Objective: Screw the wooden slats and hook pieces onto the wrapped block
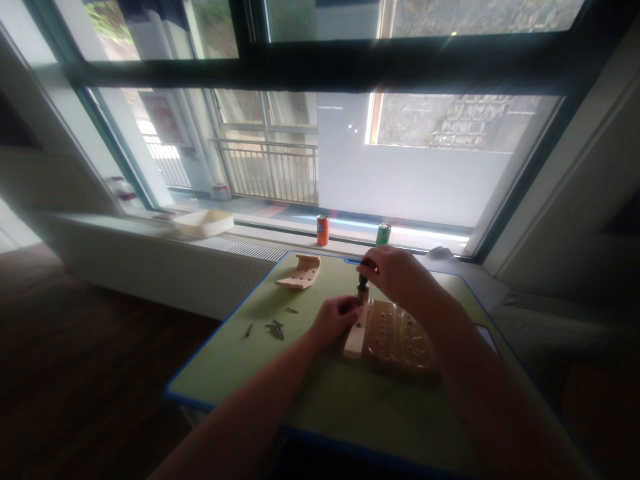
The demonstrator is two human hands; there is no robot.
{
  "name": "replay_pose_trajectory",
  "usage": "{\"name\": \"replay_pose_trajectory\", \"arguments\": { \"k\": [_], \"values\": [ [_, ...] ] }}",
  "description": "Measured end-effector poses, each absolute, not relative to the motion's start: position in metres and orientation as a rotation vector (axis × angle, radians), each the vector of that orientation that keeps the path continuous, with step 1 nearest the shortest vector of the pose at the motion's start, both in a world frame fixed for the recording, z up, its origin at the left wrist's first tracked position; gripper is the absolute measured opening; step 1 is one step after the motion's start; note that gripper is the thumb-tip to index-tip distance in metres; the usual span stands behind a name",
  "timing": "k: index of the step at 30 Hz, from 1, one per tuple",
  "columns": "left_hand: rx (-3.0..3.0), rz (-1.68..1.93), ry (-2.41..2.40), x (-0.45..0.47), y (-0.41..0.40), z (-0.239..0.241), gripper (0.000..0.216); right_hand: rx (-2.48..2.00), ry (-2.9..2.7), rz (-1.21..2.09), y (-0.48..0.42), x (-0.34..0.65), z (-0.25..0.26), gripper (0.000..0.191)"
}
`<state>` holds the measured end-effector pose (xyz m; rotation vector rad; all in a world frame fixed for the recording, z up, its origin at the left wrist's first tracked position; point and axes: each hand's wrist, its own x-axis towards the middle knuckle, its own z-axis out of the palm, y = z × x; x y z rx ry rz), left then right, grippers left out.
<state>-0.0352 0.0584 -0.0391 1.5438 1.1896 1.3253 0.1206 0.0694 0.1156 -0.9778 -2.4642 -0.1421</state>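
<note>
My right hand is closed around the dark handle of a screwdriver, which stands upright with its lower end at the far end of a pale wooden strip. Beside that end my left hand pinches the strip, its fingertips close to the screwdriver's tip. A small wooden piece seems to stand there too, partly hidden by the fingers. Right of the strip lies a clear plastic tray with small parts, on something brown. To the left are several loose screws.
A curved wooden piece with holes rests at the back left of the green table. On the windowsill beyond stand an orange can, a green can and a cream basin.
</note>
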Motion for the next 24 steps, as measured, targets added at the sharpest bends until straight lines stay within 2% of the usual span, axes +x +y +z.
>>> {"name": "replay_pose_trajectory", "arguments": {
  "k": [4,11,15,19,24],
  "values": [
    [1.562,1.328,1.170,-0.035,0.058,-0.039,0.035,-1.018,-2.441,-0.184,0.072,0.120,0.112,0.032],
    [1.610,1.329,1.219,-0.036,0.060,-0.041,0.035,-0.932,-2.487,-0.152,0.073,0.115,0.105,0.032],
    [1.640,1.323,1.218,-0.036,0.060,-0.042,0.034,-0.964,-2.554,-0.207,0.068,0.119,0.106,0.040],
    [1.641,1.326,1.217,-0.036,0.059,-0.041,0.034,-0.993,-2.524,-0.208,0.069,0.120,0.108,0.031],
    [1.645,1.319,1.221,-0.036,0.059,-0.041,0.036,-1.077,-2.449,-0.235,0.075,0.116,0.107,0.035]
  ]
}}
